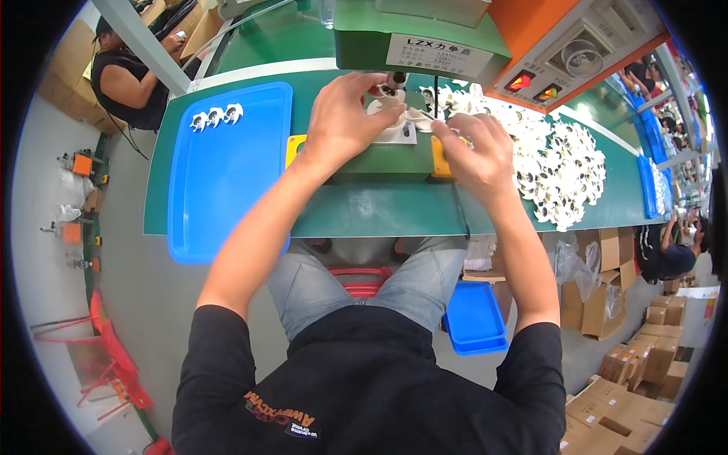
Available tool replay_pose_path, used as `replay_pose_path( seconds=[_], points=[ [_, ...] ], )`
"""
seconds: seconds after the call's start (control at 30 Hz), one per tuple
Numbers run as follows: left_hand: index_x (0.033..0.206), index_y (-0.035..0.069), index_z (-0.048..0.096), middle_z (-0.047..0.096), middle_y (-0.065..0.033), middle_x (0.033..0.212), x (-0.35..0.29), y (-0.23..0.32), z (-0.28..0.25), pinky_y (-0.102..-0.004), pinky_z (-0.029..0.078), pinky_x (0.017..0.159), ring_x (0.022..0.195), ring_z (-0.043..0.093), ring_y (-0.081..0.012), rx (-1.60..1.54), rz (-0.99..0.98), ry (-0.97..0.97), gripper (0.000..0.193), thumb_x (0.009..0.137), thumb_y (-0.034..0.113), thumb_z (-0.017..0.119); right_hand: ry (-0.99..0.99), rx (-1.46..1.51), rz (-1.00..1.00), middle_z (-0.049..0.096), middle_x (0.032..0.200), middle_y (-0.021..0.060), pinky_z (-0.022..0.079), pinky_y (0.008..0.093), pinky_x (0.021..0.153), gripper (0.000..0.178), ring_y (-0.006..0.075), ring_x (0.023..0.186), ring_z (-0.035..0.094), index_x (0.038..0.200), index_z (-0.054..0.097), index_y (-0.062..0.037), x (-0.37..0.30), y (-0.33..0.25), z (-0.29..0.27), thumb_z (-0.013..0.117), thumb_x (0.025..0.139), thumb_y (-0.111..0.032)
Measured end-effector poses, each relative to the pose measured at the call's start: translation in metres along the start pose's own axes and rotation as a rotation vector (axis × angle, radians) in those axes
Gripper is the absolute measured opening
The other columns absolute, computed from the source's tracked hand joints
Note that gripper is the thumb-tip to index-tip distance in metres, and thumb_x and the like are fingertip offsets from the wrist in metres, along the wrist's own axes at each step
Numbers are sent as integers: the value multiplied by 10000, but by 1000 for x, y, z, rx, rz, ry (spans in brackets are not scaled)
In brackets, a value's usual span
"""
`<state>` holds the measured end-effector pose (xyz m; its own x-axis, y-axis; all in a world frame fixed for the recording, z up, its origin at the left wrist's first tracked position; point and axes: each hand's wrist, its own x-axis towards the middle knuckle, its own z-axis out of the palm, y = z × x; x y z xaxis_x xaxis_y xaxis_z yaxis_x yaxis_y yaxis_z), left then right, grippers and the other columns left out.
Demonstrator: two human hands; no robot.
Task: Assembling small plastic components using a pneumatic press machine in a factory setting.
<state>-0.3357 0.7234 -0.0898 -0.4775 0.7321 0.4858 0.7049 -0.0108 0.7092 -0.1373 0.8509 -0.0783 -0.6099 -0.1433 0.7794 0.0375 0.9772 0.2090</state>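
Observation:
My left hand (345, 121) reaches under the head of a green bench press (421, 45). Its fingers close around a small white bladed wheel with a dark centre (388, 92), just below the press's metal ram (396, 79). On the right, my right hand (479, 148) is closed beside the press base (383, 165), thumb and forefinger together near another white part (419, 119); what lies between those fingertips is too small to make out. A big heap of white bladed wheels (561, 171) spreads over the bench to the right of this hand.
A blue tray (227, 182) on the left holds three white wheels (216, 117) near its far edge. Yellow blocks (440, 157) flank the press base. An orange control box (557, 53) with lit switches stands at the right. Blue trays (476, 318) lie below the bench. Another person (125, 80) sits far left.

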Motion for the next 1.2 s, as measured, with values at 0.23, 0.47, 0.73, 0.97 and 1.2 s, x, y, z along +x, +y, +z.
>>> replay_pose_path(
  seconds=[0.23, 0.47, 0.73, 0.97, 1.2],
  points=[
    [1131, 32, 737, 734, -111, 1017, -18, -30, -50, -367, 542, 798, 857, 665, -249, 280, 17, 92, 440, 791, 294, 836, -22, -95, -170, 622, 974, 30, 538, 351, 646, 384, 204, 762, 622, 1058, 723, -107, 27, 7, 31, 724, 674, -105],
    [1118, 44, 737, 730, -104, 1018, -42, -86, -106, -378, 551, 827, 892, 680, -240, 465, -102, 116, 428, 805, 318, 837, -36, -152, -196, 635, 987, 26, 541, 342, 661, 390, 204, 772, 625, 1097, 732, -114, 34, 8, 29, 719, 708, -111],
    [1042, 114, 777, 617, -104, 1228, -40, -147, -115, -500, 410, 970, 1218, 504, -320, 783, 38, 43, 376, 786, 383, 838, 55, 17, 17, 645, 959, 76, 512, 380, 646, 400, 262, 744, 628, 1070, 687, -61, 8, -4, 29, 744, 678, -5],
    [1103, 127, 758, 573, -127, 1305, -37, -181, -115, -546, 361, 1030, 1279, 457, -333, 930, -38, 82, 407, 790, 379, 827, -93, 121, 238, 642, 952, 105, 502, 407, 678, 282, 297, 777, 618, 1032, 675, -36, -32, -19, 16, 759, 764, -41],
    [1161, 106, 708, 565, -138, 1305, -44, -167, -114, -525, 380, 1044, 1274, 466, -337, 844, -37, 108, 432, 802, 323, 811, -164, 124, 372, 645, 998, 134, 506, 442, 778, 279, 350, 902, 618, 1034, 667, -14, -61, -24, 4, 758, 775, -61]
  ],
)
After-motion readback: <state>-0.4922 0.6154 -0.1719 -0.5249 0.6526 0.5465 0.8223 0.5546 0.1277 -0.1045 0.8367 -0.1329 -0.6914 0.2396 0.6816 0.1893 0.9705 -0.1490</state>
